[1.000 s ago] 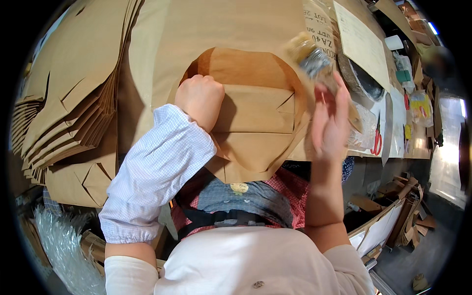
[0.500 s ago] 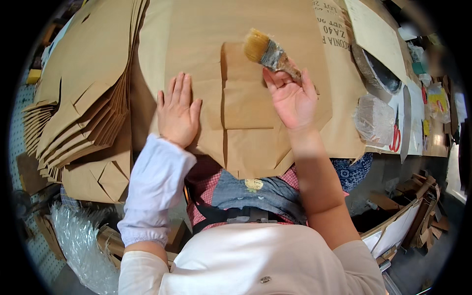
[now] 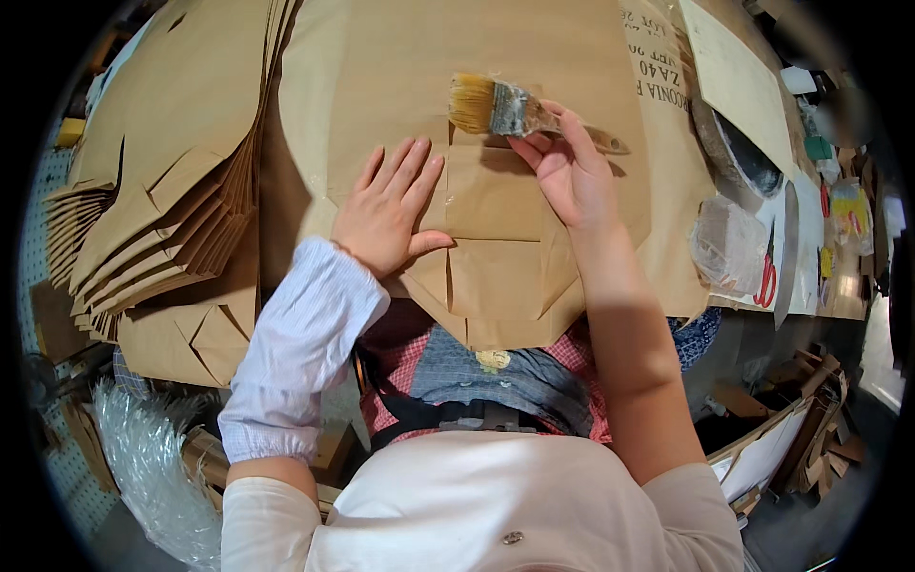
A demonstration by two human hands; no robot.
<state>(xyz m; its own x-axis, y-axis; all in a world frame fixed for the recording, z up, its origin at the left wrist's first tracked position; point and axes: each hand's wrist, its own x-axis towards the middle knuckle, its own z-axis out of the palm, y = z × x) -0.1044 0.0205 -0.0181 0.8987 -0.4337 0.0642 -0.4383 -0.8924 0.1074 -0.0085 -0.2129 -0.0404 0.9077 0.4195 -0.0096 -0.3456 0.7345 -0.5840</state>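
Observation:
A large brown paper bag (image 3: pixel 486 286) lies flat before me, its folded end toward my body. My left hand (image 3: pixel 386 210) rests flat on it, fingers stretched out and thumb beside a folded flap (image 3: pixel 496 205). In my right hand (image 3: pixel 572 176) is a wide paintbrush (image 3: pixel 515 110), gripped by its wooden handle. Its yellowish bristles point left, over the top of the flap; whether they touch the paper I cannot tell. The metal band of the brush looks crusted with pale residue.
At the left hangs a stack of folded paper bags (image 3: pixel 181 191). To the right sit a round basin (image 3: pixel 734 153) partly under a board (image 3: pixel 739 76), a plastic-wrapped block (image 3: pixel 726 238), red-handled scissors (image 3: pixel 766 281) and a long blade-like strip (image 3: pixel 787 257). Clear plastic strands (image 3: pixel 148 477) stand lower left.
The brush has swung from pointing up-left to nearly level, and my right palm has turned downward around it. My left hand has slid right, to the flap's edge.

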